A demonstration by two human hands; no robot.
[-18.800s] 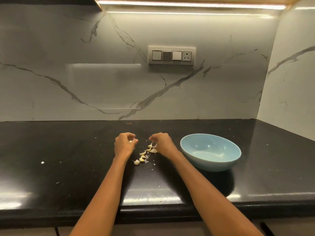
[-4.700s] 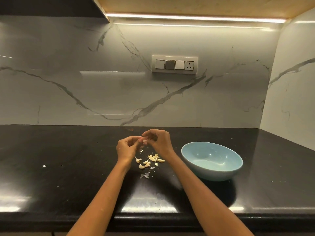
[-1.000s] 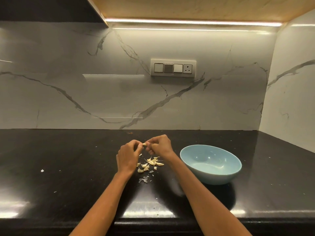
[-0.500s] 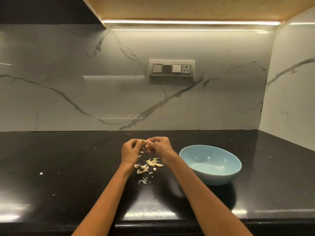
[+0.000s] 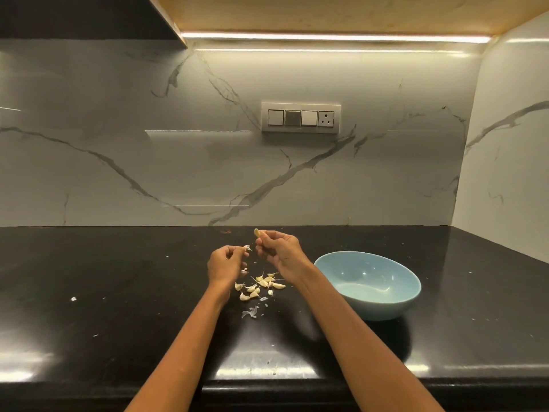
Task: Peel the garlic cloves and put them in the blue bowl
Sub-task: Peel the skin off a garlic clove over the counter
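Head view: my right hand [image 5: 279,250] pinches clove [image 5: 256,232] at fingertips, pale, smooth, long axis near upright. My left hand [image 5: 225,264] pinches papery skin [image 5: 247,248], just beside. Bowl [image 5: 368,285] lies right and nearer me, glossy blue, round, looks empty; right hand nearer it. Cloves [image 5: 261,285] heaped on black counter [image 5: 118,292] below hands, curved, tails thin.

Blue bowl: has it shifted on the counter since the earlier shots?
No. The blue bowl sits in the same spot right of the garlic pile, below the switch plate.
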